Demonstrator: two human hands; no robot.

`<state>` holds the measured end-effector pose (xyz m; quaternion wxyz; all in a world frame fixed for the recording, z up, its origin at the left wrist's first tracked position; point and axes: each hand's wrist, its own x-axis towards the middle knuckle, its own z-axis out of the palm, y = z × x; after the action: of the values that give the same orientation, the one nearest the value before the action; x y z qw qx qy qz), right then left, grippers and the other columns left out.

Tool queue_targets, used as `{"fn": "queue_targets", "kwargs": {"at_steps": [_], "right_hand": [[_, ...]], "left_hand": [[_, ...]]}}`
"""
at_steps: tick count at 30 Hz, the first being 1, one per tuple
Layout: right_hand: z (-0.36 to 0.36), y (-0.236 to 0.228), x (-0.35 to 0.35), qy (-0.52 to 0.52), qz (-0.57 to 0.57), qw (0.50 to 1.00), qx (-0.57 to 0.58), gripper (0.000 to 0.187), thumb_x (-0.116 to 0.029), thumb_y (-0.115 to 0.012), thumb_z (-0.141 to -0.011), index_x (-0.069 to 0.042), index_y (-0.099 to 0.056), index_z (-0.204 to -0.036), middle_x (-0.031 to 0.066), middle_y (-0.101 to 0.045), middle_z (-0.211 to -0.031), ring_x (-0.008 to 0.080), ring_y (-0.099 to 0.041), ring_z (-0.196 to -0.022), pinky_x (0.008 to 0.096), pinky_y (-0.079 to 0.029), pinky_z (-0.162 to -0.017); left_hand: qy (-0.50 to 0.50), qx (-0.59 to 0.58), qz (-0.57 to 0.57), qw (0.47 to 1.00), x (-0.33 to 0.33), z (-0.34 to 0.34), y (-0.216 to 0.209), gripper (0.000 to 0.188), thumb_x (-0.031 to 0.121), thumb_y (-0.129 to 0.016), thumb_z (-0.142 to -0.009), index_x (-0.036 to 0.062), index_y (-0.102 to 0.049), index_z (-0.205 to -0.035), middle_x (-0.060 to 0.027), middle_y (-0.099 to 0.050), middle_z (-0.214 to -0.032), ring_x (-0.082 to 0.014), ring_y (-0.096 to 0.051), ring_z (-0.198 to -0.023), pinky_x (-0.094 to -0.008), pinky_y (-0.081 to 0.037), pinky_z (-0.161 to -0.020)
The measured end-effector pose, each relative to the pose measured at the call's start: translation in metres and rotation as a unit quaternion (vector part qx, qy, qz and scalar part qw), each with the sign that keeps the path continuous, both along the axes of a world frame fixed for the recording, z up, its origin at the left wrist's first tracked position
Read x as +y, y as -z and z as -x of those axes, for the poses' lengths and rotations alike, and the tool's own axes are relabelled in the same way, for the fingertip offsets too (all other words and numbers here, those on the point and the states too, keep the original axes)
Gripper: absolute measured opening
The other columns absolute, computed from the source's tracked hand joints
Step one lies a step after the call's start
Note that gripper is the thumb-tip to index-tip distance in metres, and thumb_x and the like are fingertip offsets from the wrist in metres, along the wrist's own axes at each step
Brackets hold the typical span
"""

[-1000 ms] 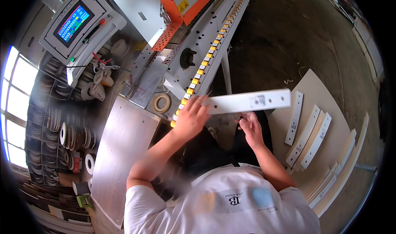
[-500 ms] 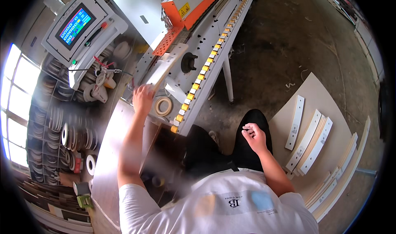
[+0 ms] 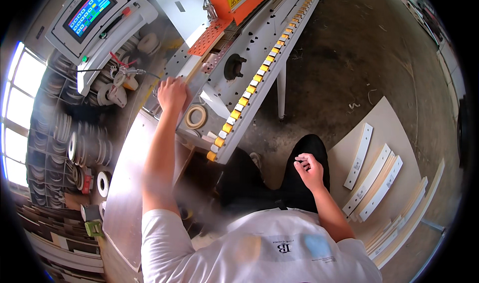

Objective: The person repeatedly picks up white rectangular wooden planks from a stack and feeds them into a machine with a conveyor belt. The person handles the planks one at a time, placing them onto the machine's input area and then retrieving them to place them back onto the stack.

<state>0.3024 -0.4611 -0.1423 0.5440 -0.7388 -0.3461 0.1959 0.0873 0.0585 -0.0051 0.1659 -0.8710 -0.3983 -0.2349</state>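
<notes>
My left hand [image 3: 173, 94] is stretched out to the infeed end of the machine, with its fingers closed over the near end of a narrow white board [image 3: 193, 69]. The board's far part runs under the perforated orange plate [image 3: 208, 37]; its near end is partly hidden by my fingers. My right hand [image 3: 310, 171] hovers over or rests on my right knee, with its fingers loosely bent and apart and nothing in them.
A row of yellow rollers [image 3: 243, 101] runs along the machine's side rail. A control panel [image 3: 91, 11] stands at the upper left. On my right, white strips [image 3: 371, 177] lie on a large sheet [image 3: 344, 148]. A tape roll [image 3: 196, 117] sits below the left hand.
The white board has slid forward and away, under the orange plate, with my left hand following it. My right hand has stayed near the knee. The whole view has shifted slightly.
</notes>
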Motion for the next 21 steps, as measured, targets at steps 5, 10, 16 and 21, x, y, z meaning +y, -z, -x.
{"fn": "queue_targets", "kwargs": {"at_steps": [5,10,16,21], "right_hand": [[-0.002,-0.003,0.005,0.008,0.006,1.0,-0.011,0.029,-0.018,-0.084,-0.093,-0.003,-0.071,-0.114,0.0067,-0.082,-0.1,0.0081,-0.07,-0.072,0.0238,-0.056,-0.065],[-0.004,0.0,0.006,0.017,-0.011,1.0,-0.004,0.028,-0.017,-0.084,-0.093,-0.003,-0.071,-0.113,0.0061,-0.081,-0.097,0.0078,-0.069,-0.07,0.0235,-0.055,-0.065],[-0.003,0.005,0.0,0.039,-0.017,0.999,0.01,0.03,-0.023,-0.083,-0.094,-0.005,-0.07,-0.114,0.0075,-0.081,-0.099,0.01,-0.074,-0.074,0.0276,-0.059,-0.071],[-0.007,-0.003,0.001,0.044,-0.051,0.997,0.031,0.03,-0.023,-0.082,-0.096,-0.005,-0.069,-0.116,0.0072,-0.081,-0.102,0.0125,-0.075,-0.081,0.0274,-0.059,-0.073]], "left_hand": [[-0.005,-0.02,0.002,1.0,0.01,-0.042,0.001,0.019,0.029,-0.066,-0.094,0.0183,-0.077,-0.106,-0.0025,-0.071,-0.11,-0.0302,-0.065,-0.111,-0.0461,-0.054,-0.092],[-0.026,-0.003,-0.012,1.0,0.014,-0.08,-0.007,0.023,0.032,-0.064,-0.096,0.0174,-0.077,-0.107,-0.0061,-0.072,-0.113,-0.0311,-0.065,-0.114,-0.0478,-0.052,-0.095],[-0.005,0.017,-0.044,0.999,0.021,-0.087,-0.004,0.028,0.035,-0.064,-0.096,0.0165,-0.078,-0.112,-0.0079,-0.073,-0.124,-0.0334,-0.066,-0.117,-0.0482,-0.051,-0.1],[0.012,-0.069,0.048,0.996,0.019,-0.052,0.007,0.031,0.032,-0.062,-0.098,0.0137,-0.074,-0.121,-0.0109,-0.073,-0.121,-0.0361,-0.069,-0.112,-0.0503,-0.056,-0.09]]}}
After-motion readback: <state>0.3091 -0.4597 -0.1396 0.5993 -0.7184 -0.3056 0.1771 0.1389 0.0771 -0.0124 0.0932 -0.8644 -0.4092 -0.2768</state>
